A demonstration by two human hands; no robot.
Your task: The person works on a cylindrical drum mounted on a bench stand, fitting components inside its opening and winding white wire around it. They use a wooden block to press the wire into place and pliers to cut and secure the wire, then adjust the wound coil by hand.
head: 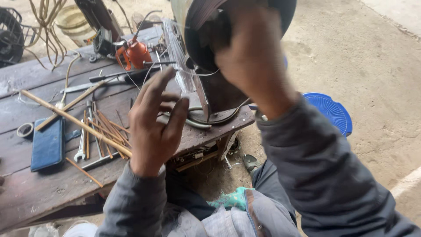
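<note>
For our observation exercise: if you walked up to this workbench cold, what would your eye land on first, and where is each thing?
First, the two hands up close: the right hand grips a dark round spool at the top centre, while the left hand spreads open just below it. Next, the orange oil can stands out at the back of the worn wooden table. A blue plastic stool sits on the ground at right.

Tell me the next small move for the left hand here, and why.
Probably close the left hand on the thin wire: its fingers are spread open beside the wire, holding nothing, while the right hand already grips the dark round part above.
</note>
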